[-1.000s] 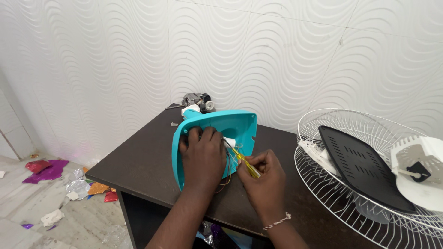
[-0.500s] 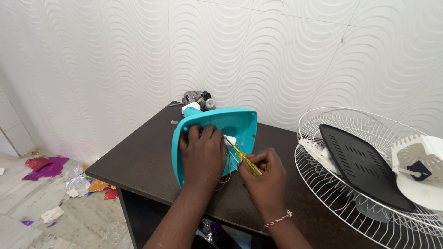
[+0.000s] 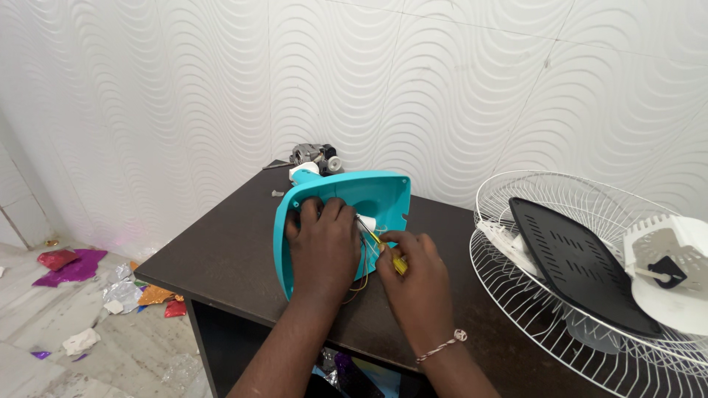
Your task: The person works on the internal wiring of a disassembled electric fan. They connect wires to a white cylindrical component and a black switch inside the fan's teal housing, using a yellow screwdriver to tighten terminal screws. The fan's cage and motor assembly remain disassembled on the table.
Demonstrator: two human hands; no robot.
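- Teal plastic shell (image 3: 372,195) standing tilted on the dark table (image 3: 221,254), in the middle of the frame, open side facing the camera.
- Left hand (image 3: 324,247) pressed flat against the inside of the shell, fingers spread and curled over its upper part, holding it steady.
- Right hand (image 3: 417,276) just right of the left one, low in the middle of the frame, clenched around a yellow screwdriver (image 3: 389,254).
- Screwdriver tip pointing up and left, into the shell, close by a small white part (image 3: 366,221) there.
- Thin yellow wires (image 3: 361,276) hanging out under the hands, at the bottom of the shell.
- Grey motor (image 3: 313,155) behind the shell, near the wall, at the far edge of the table.
- Big white wire fan guard (image 3: 516,191) lying on the right side of the frame.
- Black flat panel with little slots (image 3: 575,262) resting inside the guard.
- White plastic piece (image 3: 671,273) at the far right edge, also in the guard.
- Shiny paper scraps (image 3: 74,265) on the floor at the lower left.
- String bracelet (image 3: 442,345) on the right wrist.
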